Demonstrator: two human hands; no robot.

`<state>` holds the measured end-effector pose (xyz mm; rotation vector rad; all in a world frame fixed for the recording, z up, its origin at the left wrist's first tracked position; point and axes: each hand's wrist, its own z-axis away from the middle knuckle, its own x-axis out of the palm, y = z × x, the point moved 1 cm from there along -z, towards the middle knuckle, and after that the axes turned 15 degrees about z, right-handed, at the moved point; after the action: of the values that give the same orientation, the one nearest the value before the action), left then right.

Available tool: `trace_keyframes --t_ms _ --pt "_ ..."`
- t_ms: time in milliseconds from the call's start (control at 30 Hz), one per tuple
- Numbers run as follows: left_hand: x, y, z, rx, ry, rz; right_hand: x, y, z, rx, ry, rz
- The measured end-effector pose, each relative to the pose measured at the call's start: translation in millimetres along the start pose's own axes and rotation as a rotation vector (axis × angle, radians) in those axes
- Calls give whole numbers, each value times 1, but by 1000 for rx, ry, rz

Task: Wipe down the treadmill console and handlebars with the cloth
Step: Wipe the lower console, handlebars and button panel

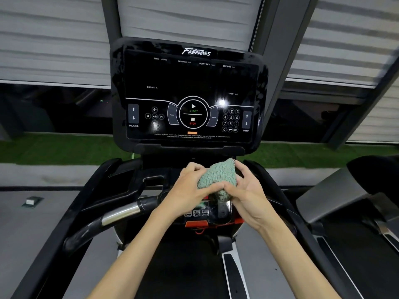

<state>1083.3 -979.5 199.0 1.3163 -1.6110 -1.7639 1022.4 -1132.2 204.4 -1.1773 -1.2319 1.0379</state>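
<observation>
A bunched green terry cloth [218,176] is held between both hands just below the black treadmill console [190,83]. My left hand [190,190] grips its left side with the thumb across the lower edge. My right hand [248,190] holds its right side, fingers curled over the top. The console's dark glossy screen shows START, STOP, INCLINE and SPEED markings. The left handlebar [103,219], black with a chrome section, curves toward me. Below the hands, the lower panel with speed keys and a red safety clip [196,223] is partly hidden.
A second treadmill [345,201] stands close on the right. Grey floor with a small green box [32,200] lies on the left. Window blinds [54,39] and a strip of green turf [64,149] lie behind the console. The belt [183,277] runs below my arms.
</observation>
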Motion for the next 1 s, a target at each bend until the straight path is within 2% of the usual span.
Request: trace_keyframes --t_ms 100,167,233,300,367,433,567,733,833,900,1000 --pt "7 2 0 -19 31 -16 0 -4 1 12 225 190" --pt "11 3 1 -36 44 81 -5 -3 0 -11 353 481" --pt "11 4 1 -34 40 168 -14 -3 -2 -62 321 695" --pt "9 5 0 -17 23 217 -21 -4 -4 -71 108 668" --pt "6 7 -1 -4 23 256 -24 -5 -5 -39 -73 526" --pt "2 7 -3 -4 54 277 -26 -6 -5 -36 -119 468" --pt "-2 4 -6 -100 140 289 -26 -9 -6 -47 -49 544" --pt "9 1 -3 -149 426 297 -12 -3 -11 -180 372 783" --pt "25 12 -1 -132 449 377 7 7 -12 -356 487 965" --pt "31 15 -1 -113 388 512 18 13 -9 -467 490 1046" --pt "28 10 -4 -115 381 588 23 19 -6 -514 342 1073"
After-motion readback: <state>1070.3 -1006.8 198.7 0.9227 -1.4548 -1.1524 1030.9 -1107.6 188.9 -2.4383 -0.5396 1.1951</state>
